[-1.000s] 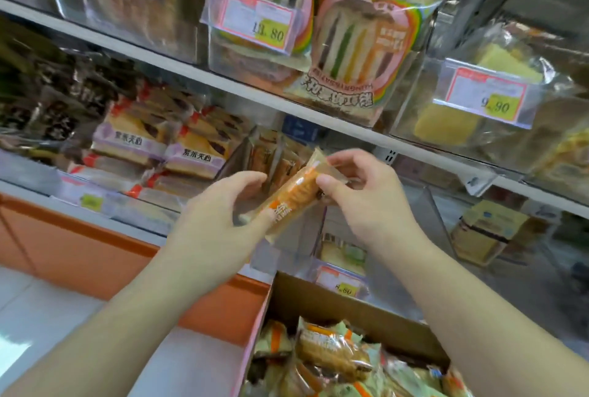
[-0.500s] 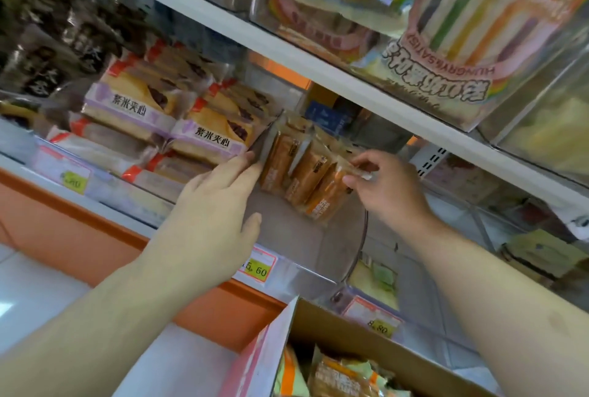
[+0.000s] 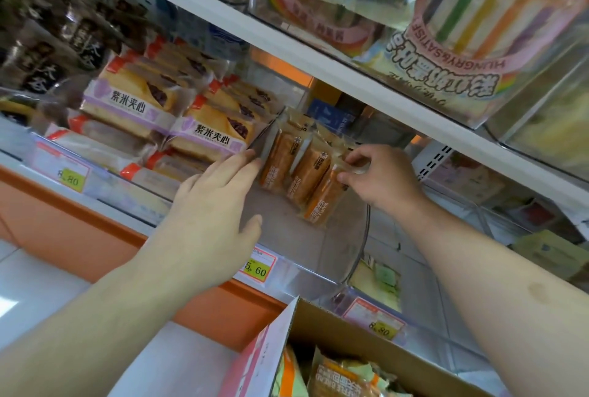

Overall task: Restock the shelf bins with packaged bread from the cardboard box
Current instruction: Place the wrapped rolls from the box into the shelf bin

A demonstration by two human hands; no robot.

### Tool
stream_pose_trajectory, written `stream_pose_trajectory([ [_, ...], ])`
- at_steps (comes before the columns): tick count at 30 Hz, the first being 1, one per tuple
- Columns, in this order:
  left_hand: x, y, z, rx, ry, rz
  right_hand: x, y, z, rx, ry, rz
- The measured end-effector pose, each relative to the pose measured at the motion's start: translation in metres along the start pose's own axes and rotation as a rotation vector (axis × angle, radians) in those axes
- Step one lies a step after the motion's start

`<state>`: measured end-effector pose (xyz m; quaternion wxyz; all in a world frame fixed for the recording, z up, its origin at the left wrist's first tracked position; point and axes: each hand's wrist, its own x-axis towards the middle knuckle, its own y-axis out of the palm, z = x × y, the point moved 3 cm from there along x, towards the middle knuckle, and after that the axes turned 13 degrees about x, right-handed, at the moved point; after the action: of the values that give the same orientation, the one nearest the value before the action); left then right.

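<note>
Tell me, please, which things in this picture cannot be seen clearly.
- Head view: the left hand covers part of the 5.60 price tag.
- The picture's bottom edge cuts off the cardboard box, so its full contents stay unknown.
- The right hand hides the top of the nearest orange bread pack.

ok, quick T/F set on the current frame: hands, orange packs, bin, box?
1. The right hand pinches the top of the nearest orange pack. True.
2. The left hand holds a pack. False: it rests open against the clear bin.
3. Three orange packs stand in that bin. True.
4. The bin's price tag reads 8.80. False: 5.60.
5. The cardboard box is empty. False: packs show inside.
</note>
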<state>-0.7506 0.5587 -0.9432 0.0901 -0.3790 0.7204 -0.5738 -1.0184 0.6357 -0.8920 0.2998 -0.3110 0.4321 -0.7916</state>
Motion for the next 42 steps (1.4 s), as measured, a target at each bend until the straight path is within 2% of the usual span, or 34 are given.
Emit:
stream_pose_trajectory([
  [11, -0.008, -0.005, -0.006, 0.009, 0.007, 0.019, -0.043, -0.026, 0.006, 0.227, 0.034, 0.011],
  [15, -0.022, -0.020, -0.024, 0.012, 0.025, -0.018, -0.099, -0.054, 0.004, 0.302, 0.059, -0.010],
  [17, -0.030, -0.030, -0.038, 0.017, 0.067, -0.051, -0.136, -0.071, -0.003, 0.292, 0.007, -0.024],
  [20, -0.047, -0.042, -0.064, -0.116, 0.095, 0.001, -0.193, -0.093, -0.021, 0.295, -0.025, 0.008],
  [24, -0.070, -0.045, -0.098, -0.150, 0.114, 0.054, -0.258, -0.115, -0.056, 0.349, 0.042, 0.054],
  [28, -0.100, -0.037, -0.131, -0.188, 0.145, 0.149, -0.301, -0.122, -0.100, 0.325, 0.168, 0.145],
  [33, -0.139, -0.017, -0.174, -0.244, 0.226, 0.255, -0.326, -0.112, -0.110, 0.112, 0.168, 0.424],
  [37, -0.151, -0.003, -0.192, -0.265, 0.244, 0.326, -0.332, -0.096, -0.107, -0.035, 0.157, 0.529],
  [42, -0.144, 0.006, -0.192, -0.284, 0.230, 0.374, -0.332, -0.097, -0.105, -0.045, 0.197, 0.565],
])
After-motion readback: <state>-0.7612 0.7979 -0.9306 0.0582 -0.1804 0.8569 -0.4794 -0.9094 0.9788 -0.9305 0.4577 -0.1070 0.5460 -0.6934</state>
